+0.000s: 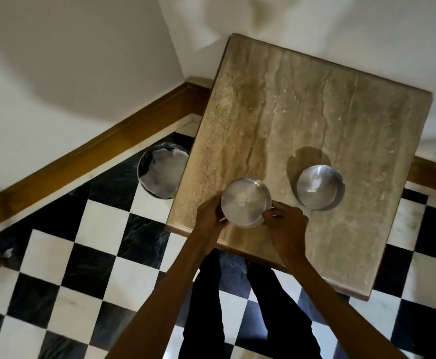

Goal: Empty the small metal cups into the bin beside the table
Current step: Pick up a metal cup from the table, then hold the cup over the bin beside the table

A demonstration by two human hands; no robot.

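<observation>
At frame centre, left hand (209,216) and right hand (286,226) each close their grip on one cup (246,202) near the table (302,99) edge; second cup (318,187) sits right; bin (159,172) lies left on open floor.

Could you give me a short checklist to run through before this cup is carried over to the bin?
1. Both hands on the near cup: left hand and right hand grip its sides. Ok.
2. Cup level, nothing spilling: ok.
3. Cup has contents: something pale inside; what it is, cannot tell.
4. Bin open and reachable: on the floor left of the table, partly tucked under its edge. Ok.
5. Room in the bin: white liner or paper visible; cannot tell.
6. Second cup clear of the hands: standing apart. Ok.
</observation>
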